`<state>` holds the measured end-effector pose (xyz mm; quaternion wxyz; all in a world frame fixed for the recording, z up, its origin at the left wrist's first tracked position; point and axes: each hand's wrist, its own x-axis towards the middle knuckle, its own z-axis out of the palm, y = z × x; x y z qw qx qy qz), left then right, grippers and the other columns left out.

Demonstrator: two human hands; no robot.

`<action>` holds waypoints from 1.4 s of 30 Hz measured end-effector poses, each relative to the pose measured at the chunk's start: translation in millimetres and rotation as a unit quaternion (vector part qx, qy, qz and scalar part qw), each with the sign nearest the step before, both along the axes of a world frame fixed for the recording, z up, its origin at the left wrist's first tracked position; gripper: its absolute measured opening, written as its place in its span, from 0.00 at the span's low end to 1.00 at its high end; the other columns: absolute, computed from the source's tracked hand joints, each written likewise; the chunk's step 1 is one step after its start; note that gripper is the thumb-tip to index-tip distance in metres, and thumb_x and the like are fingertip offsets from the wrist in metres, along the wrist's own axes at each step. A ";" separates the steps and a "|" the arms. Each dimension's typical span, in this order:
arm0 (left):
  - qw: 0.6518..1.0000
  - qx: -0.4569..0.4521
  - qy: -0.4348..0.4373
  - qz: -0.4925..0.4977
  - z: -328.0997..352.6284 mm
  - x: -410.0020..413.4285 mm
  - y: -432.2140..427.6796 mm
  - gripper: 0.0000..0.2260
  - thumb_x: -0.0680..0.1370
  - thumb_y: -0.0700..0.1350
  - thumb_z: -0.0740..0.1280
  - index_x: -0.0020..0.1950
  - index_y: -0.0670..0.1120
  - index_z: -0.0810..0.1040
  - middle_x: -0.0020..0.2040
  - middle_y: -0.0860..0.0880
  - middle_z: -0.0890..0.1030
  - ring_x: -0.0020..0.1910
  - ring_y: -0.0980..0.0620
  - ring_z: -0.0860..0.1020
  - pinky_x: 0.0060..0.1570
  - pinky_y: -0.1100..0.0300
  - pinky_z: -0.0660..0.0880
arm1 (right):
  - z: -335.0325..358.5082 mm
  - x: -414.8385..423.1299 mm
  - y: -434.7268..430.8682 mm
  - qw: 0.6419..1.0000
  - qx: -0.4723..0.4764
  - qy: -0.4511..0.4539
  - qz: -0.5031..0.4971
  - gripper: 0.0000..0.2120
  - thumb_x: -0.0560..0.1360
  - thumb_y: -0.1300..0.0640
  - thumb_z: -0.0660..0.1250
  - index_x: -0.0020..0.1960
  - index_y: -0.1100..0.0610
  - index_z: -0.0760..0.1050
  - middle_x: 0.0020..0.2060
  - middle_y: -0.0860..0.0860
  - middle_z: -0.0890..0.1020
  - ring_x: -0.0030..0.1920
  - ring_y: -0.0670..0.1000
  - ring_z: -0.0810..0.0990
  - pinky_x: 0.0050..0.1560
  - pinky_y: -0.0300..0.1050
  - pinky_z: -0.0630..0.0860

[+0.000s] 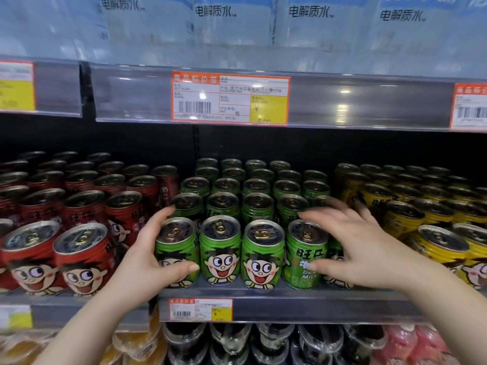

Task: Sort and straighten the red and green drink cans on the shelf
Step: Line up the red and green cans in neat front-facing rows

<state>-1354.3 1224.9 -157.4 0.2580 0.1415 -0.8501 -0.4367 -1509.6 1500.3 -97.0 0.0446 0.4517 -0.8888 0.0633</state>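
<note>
Green drink cans with a cartoon face fill the middle of the shelf in rows. Red cans of the same kind stand in rows to their left. My left hand grips the leftmost front green can, thumb across its face and fingers behind it. My right hand reaches over the right end of the front green row, fingers spread and slightly blurred. Its thumb touches the front of the green can turned with its text side out. A further green can behind that hand is mostly hidden.
Yellow cans stand in rows to the right of the green ones. The shelf edge carries price labels. Above, a shelf rail with price tags holds packs of bottled water. Below are dark and orange packaged goods.
</note>
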 end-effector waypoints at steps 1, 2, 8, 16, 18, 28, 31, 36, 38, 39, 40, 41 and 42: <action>1.000 0.012 0.007 -0.003 -3.5 0.8 1.1 0.40 0.64 0.40 0.77 0.63 0.69 0.59 0.56 0.69 0.67 0.51 0.73 0.73 0.44 0.75 0.69 | 2.6 -1.9 -4.6 1.000 0.017 0.001 -0.002 0.39 0.67 0.30 0.61 0.73 0.39 0.50 0.72 0.39 0.59 0.73 0.48 0.55 0.74 0.54 0.49; 1.000 0.019 0.013 -0.002 -6.3 0.6 2.3 0.41 0.65 0.39 0.77 0.63 0.68 0.57 0.54 0.69 0.68 0.48 0.78 0.72 0.41 0.77 0.68 | 4.8 -3.0 -9.3 1.000 0.030 0.004 -0.002 0.39 0.67 0.30 0.61 0.73 0.39 0.51 0.72 0.42 0.61 0.72 0.48 0.59 0.73 0.51 0.53; 0.999 0.040 0.010 0.001 -12.5 -1.1 1.0 0.42 0.66 0.40 0.76 0.66 0.66 0.53 0.53 0.68 0.70 0.45 0.70 0.77 0.38 0.77 0.71 | 12.3 -10.3 -19.4 0.996 0.068 -0.060 0.023 0.33 0.70 0.40 0.67 0.71 0.38 0.55 0.68 0.42 0.65 0.66 0.44 0.67 0.68 0.43 0.64; 0.994 0.104 -0.012 -0.020 -14.7 -1.6 -12.0 0.40 0.60 0.47 0.80 0.64 0.62 0.60 0.54 0.61 0.76 0.51 0.60 0.77 0.44 0.70 0.71 | 13.0 -14.8 -18.3 0.994 0.063 -0.089 0.018 0.41 0.66 0.40 0.71 0.72 0.42 0.54 0.70 0.42 0.62 0.68 0.44 0.64 0.68 0.40 0.64; 0.989 0.145 -0.013 -0.034 -16.2 -2.2 -16.4 0.38 0.53 0.53 0.78 0.58 0.64 0.65 0.50 0.58 0.80 0.50 0.58 0.79 0.43 0.67 0.75 | 16.0 -15.6 -17.8 0.988 0.073 -0.130 0.031 0.38 0.68 0.48 0.73 0.71 0.40 0.54 0.69 0.40 0.62 0.67 0.41 0.64 0.67 0.37 0.64; 0.957 0.264 0.000 -0.124 -14.4 -0.7 -23.3 0.44 0.48 0.58 0.81 0.62 0.59 0.69 0.54 0.54 0.82 0.52 0.53 0.81 0.48 0.60 0.77 | 24.0 21.7 -87.0 0.988 -0.007 -0.065 0.137 0.31 0.71 0.39 0.65 0.71 0.45 0.60 0.68 0.45 0.66 0.67 0.45 0.66 0.67 0.42 0.65; 0.946 0.293 0.000 -0.138 -13.2 0.9 -23.1 0.44 0.53 0.64 0.78 0.65 0.57 0.68 0.60 0.51 0.80 0.59 0.51 0.78 0.59 0.54 0.71 | 10.4 28.4 -118.0 0.986 0.030 -0.067 0.149 0.35 0.71 0.38 0.65 0.73 0.46 0.55 0.71 0.47 0.64 0.69 0.48 0.65 0.68 0.48 0.67; 0.957 0.258 -0.007 -0.131 -14.4 1.2 -22.1 0.40 0.56 0.55 0.78 0.66 0.59 0.66 0.59 0.54 0.80 0.58 0.55 0.78 0.59 0.56 0.72 | 7.4 26.3 -131.0 0.990 0.027 -0.081 0.112 0.38 0.68 0.35 0.66 0.72 0.47 0.58 0.69 0.48 0.68 0.67 0.50 0.69 0.65 0.47 0.69; 0.967 0.226 -0.008 -0.114 -16.4 0.1 -20.9 0.38 0.56 0.53 0.77 0.64 0.63 0.66 0.58 0.57 0.79 0.57 0.58 0.78 0.58 0.57 0.73 | 8.9 28.7 -133.5 0.993 0.028 -0.065 0.091 0.40 0.64 0.32 0.66 0.70 0.47 0.61 0.67 0.48 0.71 0.64 0.50 0.71 0.61 0.47 0.72; 0.971 0.214 -0.005 -0.109 -17.3 -0.2 -20.5 0.37 0.57 0.54 0.77 0.63 0.65 0.65 0.58 0.58 0.79 0.57 0.59 0.78 0.58 0.58 0.73 | 8.8 31.2 -134.9 0.995 0.027 -0.058 0.082 0.40 0.63 0.30 0.66 0.69 0.47 0.62 0.65 0.48 0.72 0.62 0.50 0.72 0.60 0.47 0.73; 0.973 0.206 -0.001 -0.107 -17.7 -0.4 -20.4 0.36 0.57 0.54 0.76 0.62 0.66 0.65 0.58 0.58 0.79 0.56 0.60 0.77 0.58 0.59 0.73 | 8.4 33.7 -135.8 0.995 0.026 -0.051 0.078 0.41 0.63 0.29 0.66 0.69 0.48 0.62 0.64 0.48 0.73 0.61 0.50 0.73 0.58 0.47 0.73; 0.974 0.199 0.002 -0.108 -17.8 0.3 -20.4 0.36 0.57 0.54 0.76 0.61 0.66 0.65 0.57 0.58 0.79 0.56 0.61 0.77 0.57 0.59 0.73 | 8.3 35.1 -135.4 0.995 0.026 -0.049 0.079 0.41 0.62 0.29 0.65 0.69 0.47 0.62 0.64 0.48 0.73 0.61 0.50 0.73 0.58 0.47 0.73; 0.975 0.193 0.003 -0.110 -17.2 0.9 -19.9 0.36 0.57 0.54 0.76 0.61 0.66 0.65 0.57 0.58 0.79 0.56 0.61 0.77 0.56 0.60 0.74 | 9.1 35.1 -133.4 0.995 0.030 -0.053 0.082 0.41 0.63 0.29 0.65 0.69 0.47 0.61 0.65 0.47 0.72 0.62 0.50 0.72 0.59 0.46 0.73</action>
